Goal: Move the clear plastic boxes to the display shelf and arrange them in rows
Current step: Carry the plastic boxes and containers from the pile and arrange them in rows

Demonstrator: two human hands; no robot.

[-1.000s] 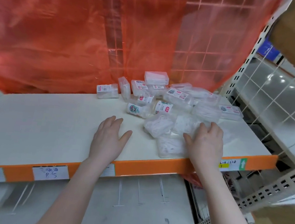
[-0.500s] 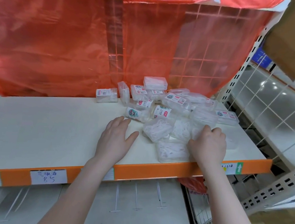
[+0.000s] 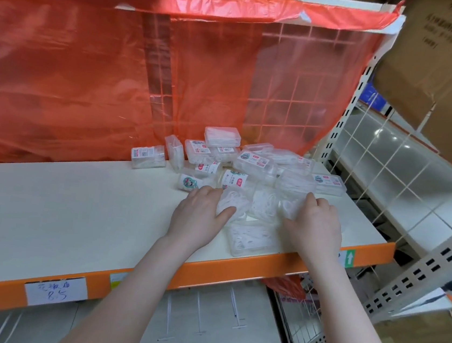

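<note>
Several clear plastic boxes of white floss picks lie in a loose heap (image 3: 253, 171) on the right half of the white display shelf (image 3: 60, 208). One box (image 3: 252, 239) lies flat at the front edge between my hands. My left hand (image 3: 200, 216) rests on a box (image 3: 232, 204) at the heap's left side, thumb against it. My right hand (image 3: 314, 226) lies on a box (image 3: 289, 207) at the heap's right side, fingers bent over it. A single box (image 3: 147, 156) sits apart at the back left.
An orange plastic sheet (image 3: 117, 74) hangs over the wire grid behind the shelf. The shelf's orange front rail (image 3: 236, 271) carries a handwritten price tag (image 3: 55, 291). Cardboard cartons (image 3: 442, 69) hang over the upper right. A lower shelf (image 3: 202, 323) lies below.
My left hand has moved right and forward from the bare shelf onto the heap's left side. My right hand has stayed on the boxes at the right.
</note>
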